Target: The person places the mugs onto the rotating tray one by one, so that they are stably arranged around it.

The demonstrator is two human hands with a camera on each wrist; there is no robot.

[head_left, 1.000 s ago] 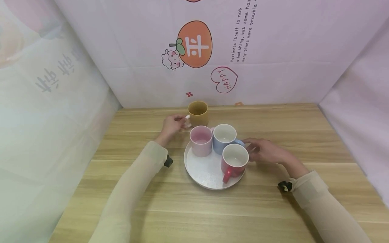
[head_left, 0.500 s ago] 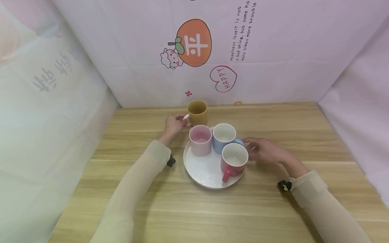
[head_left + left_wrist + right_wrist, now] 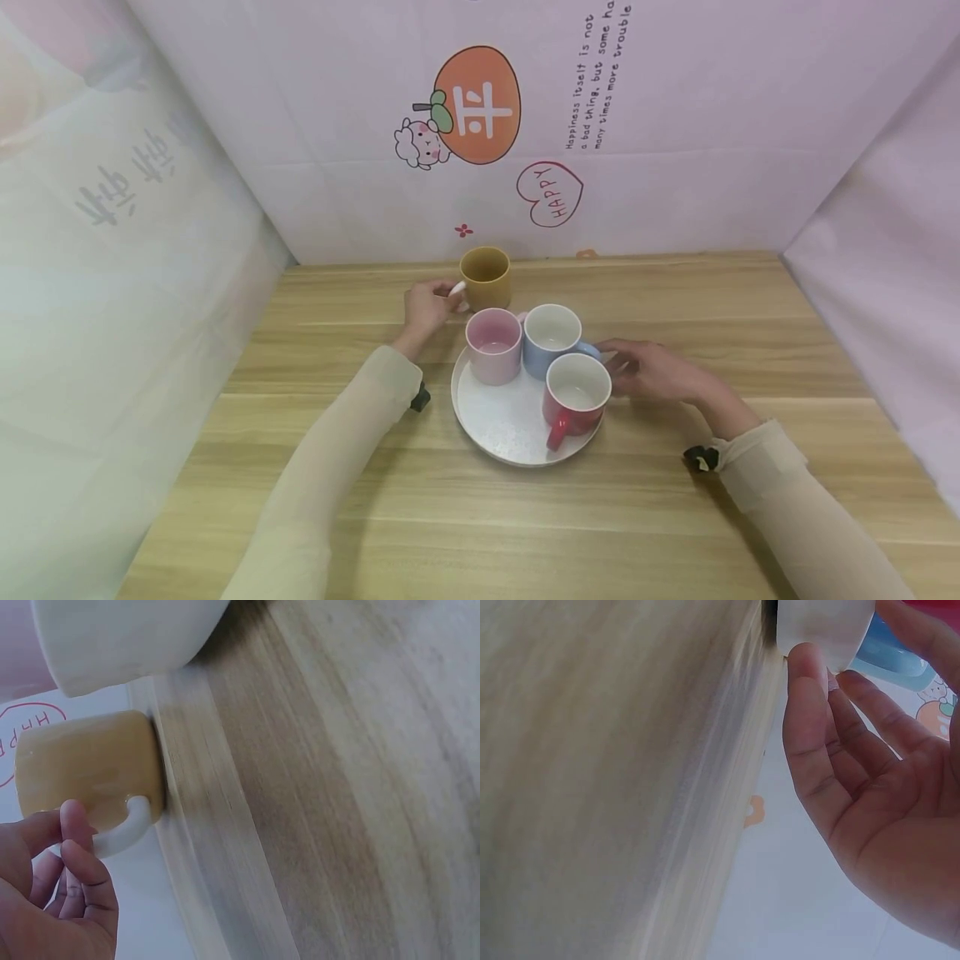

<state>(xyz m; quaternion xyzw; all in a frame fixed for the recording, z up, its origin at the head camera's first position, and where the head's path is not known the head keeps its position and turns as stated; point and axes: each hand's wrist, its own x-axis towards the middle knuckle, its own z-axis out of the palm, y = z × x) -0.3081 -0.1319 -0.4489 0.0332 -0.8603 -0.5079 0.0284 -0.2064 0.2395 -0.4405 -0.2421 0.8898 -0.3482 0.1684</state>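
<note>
In the head view my left hand (image 3: 427, 312) pinches the white handle (image 3: 126, 831) of a mustard-yellow mug (image 3: 486, 293). That mug stands upright on the wooden table, behind a round white tray (image 3: 498, 429). On the tray are a pink mug (image 3: 495, 362), a light blue mug (image 3: 542, 358) and a red mug (image 3: 570, 417) with a white inside. My right hand (image 3: 656, 372) is at the tray's right side, with loosely bent fingers. Its fingertips meet the tray's outer wall (image 3: 817, 630) in the right wrist view, close to the blue mug's handle (image 3: 589, 350).
A printed white cloth wall (image 3: 660, 200) rises right behind the yellow mug. Pale cloth walls (image 3: 97, 317) also flank the table's left and right sides. Wooden tabletop (image 3: 480, 542) stretches in front of the tray.
Both hands keep their places, the left at the yellow mug's handle and the right at the tray. The head view has shifted very slightly; the mugs stay put.
</note>
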